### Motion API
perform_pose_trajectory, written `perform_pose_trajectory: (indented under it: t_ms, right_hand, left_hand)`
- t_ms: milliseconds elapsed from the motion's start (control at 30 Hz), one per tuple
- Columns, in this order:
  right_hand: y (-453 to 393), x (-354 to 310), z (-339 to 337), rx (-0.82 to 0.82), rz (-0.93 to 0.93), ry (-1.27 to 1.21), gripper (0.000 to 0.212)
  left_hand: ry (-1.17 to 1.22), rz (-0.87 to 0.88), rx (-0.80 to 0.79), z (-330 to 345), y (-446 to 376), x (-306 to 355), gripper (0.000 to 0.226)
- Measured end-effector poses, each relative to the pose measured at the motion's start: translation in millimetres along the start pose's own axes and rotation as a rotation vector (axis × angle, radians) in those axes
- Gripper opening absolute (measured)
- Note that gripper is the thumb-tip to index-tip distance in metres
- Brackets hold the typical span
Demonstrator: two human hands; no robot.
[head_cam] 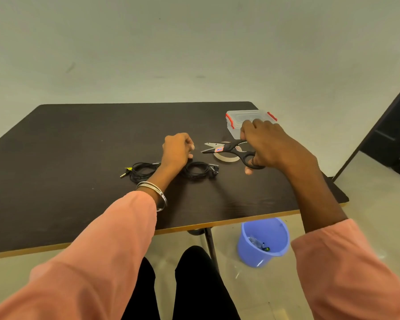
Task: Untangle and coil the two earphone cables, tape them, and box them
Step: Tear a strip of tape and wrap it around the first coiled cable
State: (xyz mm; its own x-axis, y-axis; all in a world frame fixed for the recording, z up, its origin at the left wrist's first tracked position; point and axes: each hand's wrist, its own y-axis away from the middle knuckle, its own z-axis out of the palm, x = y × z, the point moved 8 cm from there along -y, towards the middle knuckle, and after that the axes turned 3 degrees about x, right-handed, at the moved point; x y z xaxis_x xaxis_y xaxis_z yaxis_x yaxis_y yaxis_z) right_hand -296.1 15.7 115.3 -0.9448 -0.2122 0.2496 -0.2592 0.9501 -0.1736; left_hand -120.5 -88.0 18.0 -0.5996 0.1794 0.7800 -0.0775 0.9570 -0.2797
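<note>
Legs: black-trousered legs [189, 285] at the bottom of the view, below the worktop's near edge.
Bucket: lilac plastic bucket [263, 242] on the floor beside the legs, under the near right corner, with small scraps inside.
Worktop: dark brown wooden worktop [79, 146] with a pale edge band.
Left hand: left hand [176, 150], salmon sleeve and silver bangles [151, 192] at the wrist, is raised over the middle of the worktop; its grip is curled closed, and whether it pinches anything cannot be told.
Cables: first coiled black earphone cable [140, 172] with a yellow-tagged jack lies left of that wrist; second coiled black earphone cable [198, 170] lies just right of it, both towards the middle of the worktop.
Right hand: right hand [267, 144] has its grip closed through the handles of black-handled steel scissors [226, 150], blades slightly parted and pointing at the left hand.
Tape: roll of pale clear tape [226, 158] lies flat under the scissors.
Box: clear plastic box with red latches [236, 121], lid on, stands near the far right corner, partly behind the right hand.
</note>
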Motion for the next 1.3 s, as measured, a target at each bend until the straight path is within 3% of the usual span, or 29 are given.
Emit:
perform_pose_trajectory:
  t_ms: [333,767,1033,1300]
  right_hand:
    - [-16.6,-23.9,0.0,-0.015,-0.036,0.134,0.073]
    - [-32.2,-34.3,-1.3,0.042,-0.054,0.231,0.039]
    - [-33.5,-23.9,10.2,0.056,-0.020,0.209,0.054]
    - [-26.0,3.8,25.0,-0.049,0.052,0.111,0.082]
  left_hand:
    - [0.005,0.014,0.014,-2.8,3.6,2.7,0.025]
    - [0.018,0.027,0.005,-5.2,3.2,4.2,0.022]
    - [0.012,0.004,0.020,-3.7,0.9,1.7,0.017]
    - [0.200,-0.219,0.070,-8.9,-0.7,-18.7,0.025]
